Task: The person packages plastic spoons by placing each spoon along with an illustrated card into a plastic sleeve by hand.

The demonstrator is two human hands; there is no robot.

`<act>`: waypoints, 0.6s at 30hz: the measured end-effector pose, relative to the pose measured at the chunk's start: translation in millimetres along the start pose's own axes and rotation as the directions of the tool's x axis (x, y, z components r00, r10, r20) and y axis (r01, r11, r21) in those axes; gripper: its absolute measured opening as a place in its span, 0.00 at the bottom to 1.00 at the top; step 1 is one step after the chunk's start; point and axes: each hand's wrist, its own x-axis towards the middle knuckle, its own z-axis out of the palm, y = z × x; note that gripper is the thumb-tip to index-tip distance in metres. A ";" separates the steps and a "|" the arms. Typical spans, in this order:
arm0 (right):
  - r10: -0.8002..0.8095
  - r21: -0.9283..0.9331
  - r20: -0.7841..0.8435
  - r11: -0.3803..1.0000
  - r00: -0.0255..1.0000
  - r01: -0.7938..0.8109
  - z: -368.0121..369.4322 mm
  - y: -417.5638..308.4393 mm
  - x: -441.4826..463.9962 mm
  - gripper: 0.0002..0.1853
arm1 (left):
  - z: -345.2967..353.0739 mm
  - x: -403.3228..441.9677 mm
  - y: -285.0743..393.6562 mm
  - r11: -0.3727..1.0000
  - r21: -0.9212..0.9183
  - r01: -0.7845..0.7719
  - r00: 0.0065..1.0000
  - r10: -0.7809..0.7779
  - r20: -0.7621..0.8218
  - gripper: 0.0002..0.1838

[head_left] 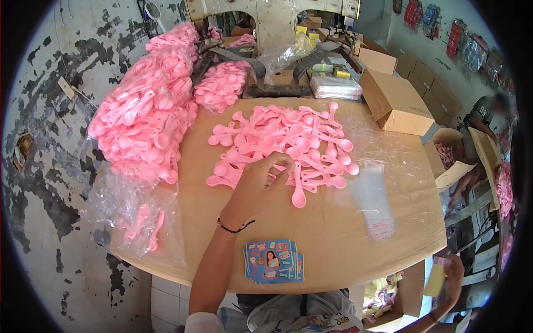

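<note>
Left hand (269, 176): seemingly pinching pink spoon (298, 195), 12 o'clock.
Right hand (454, 277): gripping yellow packet (435, 282), 3 o'clock.
Spoon step: likely picking; needs clean lift.

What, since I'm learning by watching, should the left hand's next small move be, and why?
Probably lift the frontmost pink plastic spoon by its handle: the left hand has its fingertips there, the bowl juts clear of the spoon pile, and the right hand is away past the edge of the table.
</note>
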 end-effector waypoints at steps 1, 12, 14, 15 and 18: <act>-0.033 -0.247 -0.206 0.969 0.978 -0.020 6.6 11.2 -7.6 0.20 | 4.4 -0.3 1.5 1.000 0.017 -0.002 1.000 0.001 0.006 0.08; -0.683 0.041 0.380 0.686 0.624 0.727 251.7 -234.8 113.8 0.11 | 59.3 4.6 1.8 0.935 0.224 -0.274 0.875 0.146 0.462 0.16; -0.689 -0.057 0.439 0.619 0.577 0.783 284.6 -231.0 133.6 0.11 | 50.5 3.5 -8.6 0.949 0.200 -0.241 0.925 0.163 0.343 0.18; -0.684 -0.102 0.476 0.582 0.553 0.807 292.3 -233.7 138.5 0.11 | 46.5 2.3 -5.7 0.971 0.182 -0.156 0.942 0.091 0.322 0.18; -0.494 -0.137 0.689 0.630 0.531 0.764 292.2 -248.3 148.2 0.08 | 36.1 -0.3 -2.8 0.999 0.030 0.040 0.969 -0.046 0.244 0.17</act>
